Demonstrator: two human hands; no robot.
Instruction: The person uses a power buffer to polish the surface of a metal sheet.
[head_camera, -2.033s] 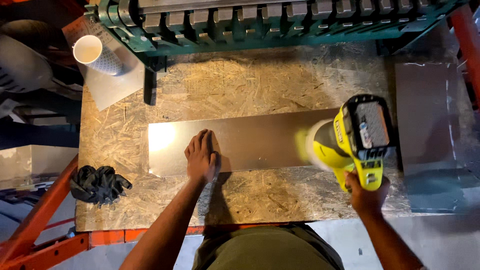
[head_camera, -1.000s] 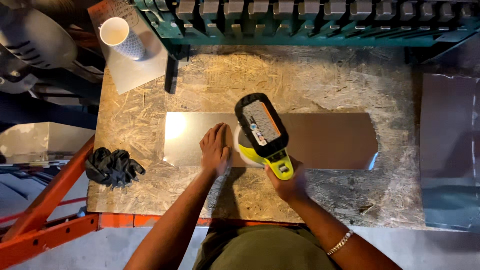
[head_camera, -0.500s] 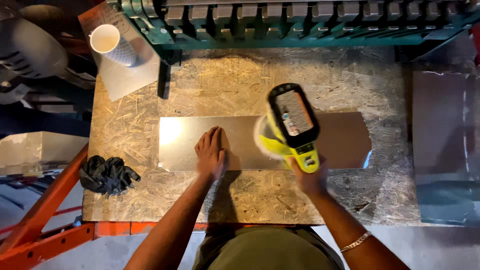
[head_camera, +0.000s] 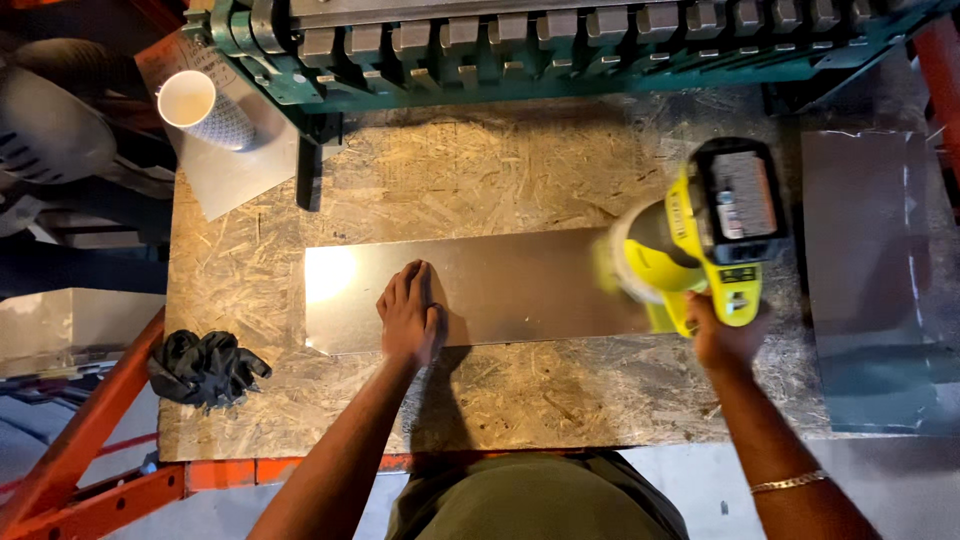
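Note:
A long shiny metal sheet (head_camera: 500, 285) lies flat on a chipboard bench top (head_camera: 480, 170). My left hand (head_camera: 408, 315) presses flat on the sheet near its front edge, fingers together. My right hand (head_camera: 722, 338) grips the handle of a yellow cordless power tool (head_camera: 700, 235) with a black battery on top. The tool's head rests over the right end of the sheet and looks blurred.
A green metal machine with a row of blocks (head_camera: 560, 40) runs along the back of the bench. A paper cup (head_camera: 195, 108) sits on a sheet of paper at the back left. Black gloves (head_camera: 200, 368) lie at the front left corner. Grey metal panels (head_camera: 870, 270) are at the right.
The yellow tool has travelled along the sheet, from near my left hand a second ago out to the right end. My left hand has stayed pressed on the sheet.

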